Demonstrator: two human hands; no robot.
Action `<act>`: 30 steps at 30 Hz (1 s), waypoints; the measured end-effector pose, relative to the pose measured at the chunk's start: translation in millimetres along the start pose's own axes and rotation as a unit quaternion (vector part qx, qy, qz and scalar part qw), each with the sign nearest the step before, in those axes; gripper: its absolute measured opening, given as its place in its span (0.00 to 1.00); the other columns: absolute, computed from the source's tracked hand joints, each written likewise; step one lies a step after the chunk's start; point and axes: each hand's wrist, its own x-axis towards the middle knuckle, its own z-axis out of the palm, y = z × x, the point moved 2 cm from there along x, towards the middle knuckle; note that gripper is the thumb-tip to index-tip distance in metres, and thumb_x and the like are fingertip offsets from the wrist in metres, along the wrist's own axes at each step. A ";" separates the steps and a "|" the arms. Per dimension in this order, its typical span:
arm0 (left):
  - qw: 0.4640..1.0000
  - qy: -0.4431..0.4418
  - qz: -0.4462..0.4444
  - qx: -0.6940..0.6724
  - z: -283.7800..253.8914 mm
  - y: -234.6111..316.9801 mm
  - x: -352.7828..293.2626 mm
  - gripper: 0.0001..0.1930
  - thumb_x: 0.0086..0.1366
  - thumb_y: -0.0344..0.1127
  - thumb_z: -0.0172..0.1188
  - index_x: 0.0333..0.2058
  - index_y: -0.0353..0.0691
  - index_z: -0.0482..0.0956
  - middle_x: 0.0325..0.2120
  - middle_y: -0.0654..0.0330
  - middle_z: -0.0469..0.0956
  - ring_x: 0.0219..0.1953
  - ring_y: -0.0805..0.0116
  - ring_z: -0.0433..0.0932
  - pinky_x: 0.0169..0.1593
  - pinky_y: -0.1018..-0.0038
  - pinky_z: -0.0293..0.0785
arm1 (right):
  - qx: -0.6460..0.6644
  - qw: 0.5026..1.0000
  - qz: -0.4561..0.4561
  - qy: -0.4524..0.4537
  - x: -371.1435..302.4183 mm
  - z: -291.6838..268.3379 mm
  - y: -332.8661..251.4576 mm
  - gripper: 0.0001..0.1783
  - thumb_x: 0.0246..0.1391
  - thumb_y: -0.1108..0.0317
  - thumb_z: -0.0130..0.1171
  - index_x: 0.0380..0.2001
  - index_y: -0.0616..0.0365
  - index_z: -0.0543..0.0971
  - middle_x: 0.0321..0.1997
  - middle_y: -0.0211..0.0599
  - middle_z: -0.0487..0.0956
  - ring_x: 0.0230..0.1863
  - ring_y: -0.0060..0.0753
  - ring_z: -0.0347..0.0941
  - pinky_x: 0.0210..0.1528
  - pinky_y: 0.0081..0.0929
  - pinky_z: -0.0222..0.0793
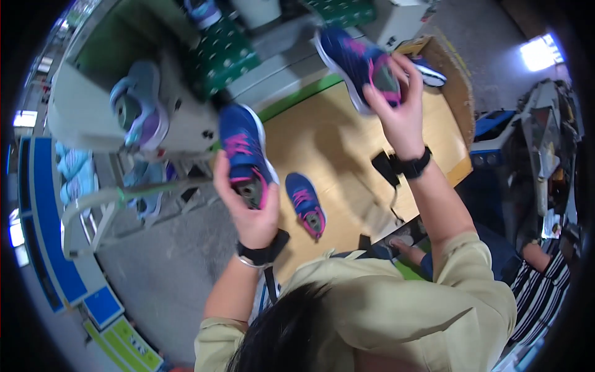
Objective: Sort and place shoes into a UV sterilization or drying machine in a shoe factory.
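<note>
My left hand (251,214) grips a navy sneaker (238,133) with pink laces and a white sole by its heel end, toe pointing away from me. In my right hand (403,118) is a matching navy sneaker (347,56), also held around the heel and raised over the far side of the work table (341,180). Between the two arms, a third navy and pink sneaker (302,201) lies on the tabletop. Another dark sneaker (427,71) with a white sole sits by the table's far right corner, partly hidden behind my right hand.
Green dotted pads (226,56) are on the machine beyond the table. A light blue shoe (139,111) is at its left, with more pale blue shoes (77,173) on a rack. A cardboard edge (455,93) borders the table's right. Another person's striped clothing (542,297) shows at lower right.
</note>
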 end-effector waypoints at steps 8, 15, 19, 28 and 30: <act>0.983 0.075 0.084 0.143 41.9 -26.9 220.8 0.43 0.55 0.34 0.67 0.66 0.31 0.54 0.59 0.41 0.61 0.62 0.47 0.63 0.64 0.63 0.58 | -0.173 0.970 -0.168 0.016 165.8 56.2 47.9 0.31 0.48 0.68 0.64 0.56 0.59 0.69 0.52 0.52 0.73 0.56 0.54 0.69 0.60 0.38 0.65; 0.996 -0.088 0.018 0.027 29.8 -21.0 107.9 0.45 0.59 0.29 0.64 0.70 0.43 0.46 0.70 0.52 0.49 0.66 0.51 0.60 0.66 0.59 0.57 | -0.268 0.931 -0.116 0.220 129.7 -84.7 132.3 0.08 0.56 0.66 0.58 0.34 0.59 0.79 0.35 0.43 0.78 0.40 0.49 0.74 0.45 0.38 0.70; 0.968 -0.203 -0.080 0.123 2.8 -52.0 21.6 0.33 0.60 0.26 0.61 0.64 0.40 0.61 0.64 0.49 0.55 0.58 0.55 0.67 0.58 0.64 0.69 | -0.610 0.769 -0.051 0.186 122.1 -231.2 246.3 0.41 0.48 0.47 0.68 0.61 0.56 0.67 0.50 0.52 0.79 0.50 0.56 0.75 0.57 0.44 0.68; 0.919 -0.235 -0.256 0.186 -69.0 -93.5 -122.3 0.27 0.63 0.27 0.59 0.60 0.36 0.65 0.59 0.47 0.61 0.53 0.56 0.71 0.56 0.68 0.71 | -0.577 0.790 0.195 -0.072 23.5 -151.4 200.2 0.44 0.38 0.63 0.72 0.62 0.43 0.66 0.47 0.55 0.75 0.52 0.56 0.72 0.53 0.46 0.71; 0.929 -0.241 -0.201 0.197 -63.8 -99.8 -137.8 0.26 0.63 0.28 0.58 0.60 0.36 0.65 0.59 0.45 0.62 0.56 0.52 0.70 0.58 0.66 0.70 | -0.499 0.845 0.116 -0.152 -20.5 -100.0 149.7 0.40 0.39 0.75 0.65 0.60 0.44 0.68 0.52 0.54 0.72 0.55 0.59 0.69 0.58 0.44 0.67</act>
